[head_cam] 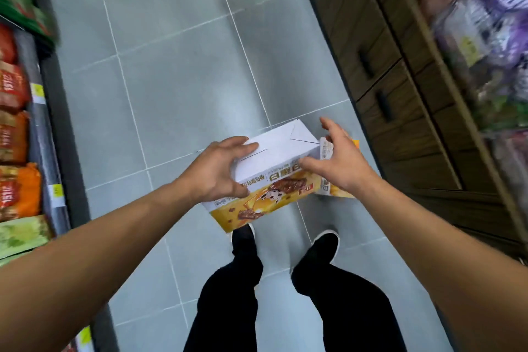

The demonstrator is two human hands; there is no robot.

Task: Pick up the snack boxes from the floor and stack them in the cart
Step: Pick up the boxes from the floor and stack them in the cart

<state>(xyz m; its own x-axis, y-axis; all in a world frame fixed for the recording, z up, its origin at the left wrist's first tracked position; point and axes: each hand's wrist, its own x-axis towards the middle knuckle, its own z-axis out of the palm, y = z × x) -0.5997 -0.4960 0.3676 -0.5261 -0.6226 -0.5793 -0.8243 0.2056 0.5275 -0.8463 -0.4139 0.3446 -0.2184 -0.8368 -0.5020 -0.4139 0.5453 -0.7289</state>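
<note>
Gripping one snack box over the aisle floor, left hand clamped on its left end.

Holding the box above the shoes, long axis running left to right and tilted away toward the upper right. Curling left fingers over the white top, thumb on the printed side. Hovering the right hand spread and relaxed at the right end, thumb perhaps brushing the box, nothing pinched. Leaving a second box just beneath that hand. Seeing no cart here.
</note>
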